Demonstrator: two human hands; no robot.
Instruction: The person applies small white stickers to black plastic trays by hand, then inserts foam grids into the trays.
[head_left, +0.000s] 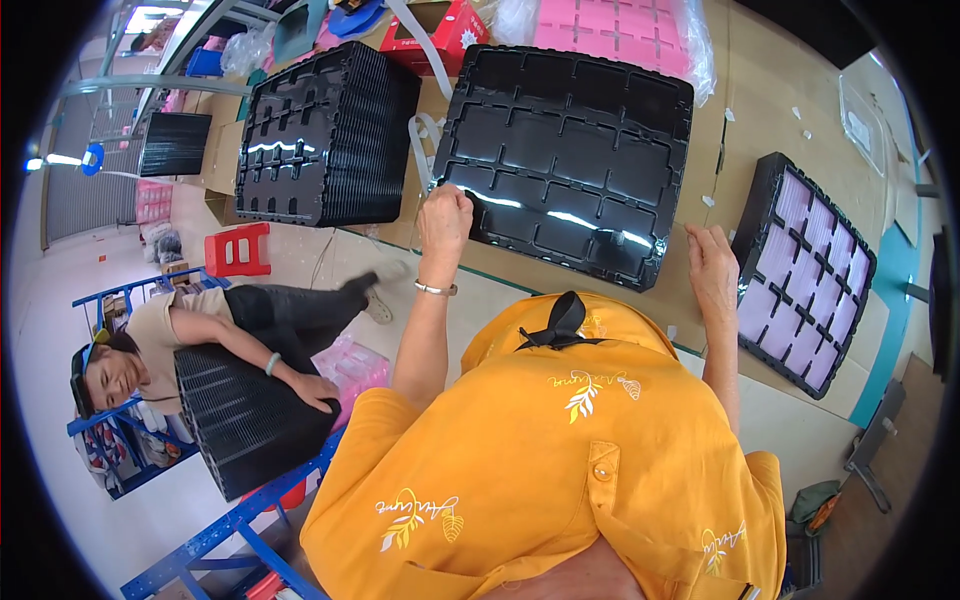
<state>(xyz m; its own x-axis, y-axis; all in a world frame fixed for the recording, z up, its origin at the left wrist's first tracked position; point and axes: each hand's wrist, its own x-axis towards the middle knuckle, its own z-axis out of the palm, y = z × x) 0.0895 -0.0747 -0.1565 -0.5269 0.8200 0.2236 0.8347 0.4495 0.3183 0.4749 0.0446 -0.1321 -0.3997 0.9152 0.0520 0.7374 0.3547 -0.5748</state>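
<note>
A black plastic compartment tray [570, 145] lies on the cardboard-covered table in front of me. My left hand [446, 215] is closed at its near left corner, fingers curled against the rim. My right hand [712, 268] rests beyond the tray's near right side with loosely bent fingers and nothing visible in them. Just right of that hand is another black tray [750, 215], its compartments filled with pale pink sheet-like pieces [790, 275]. A tall stack of black trays [385, 130] stands to the left of the middle tray.
Behind the middle tray lies pink material [610, 35] with clear plastic film, beside a red box [435, 38]. At lower left, a co-worker [150, 330] leans over another stack of black trays [255, 420] near a blue metal frame [240, 520]. A red stool [238, 250] stands on the floor.
</note>
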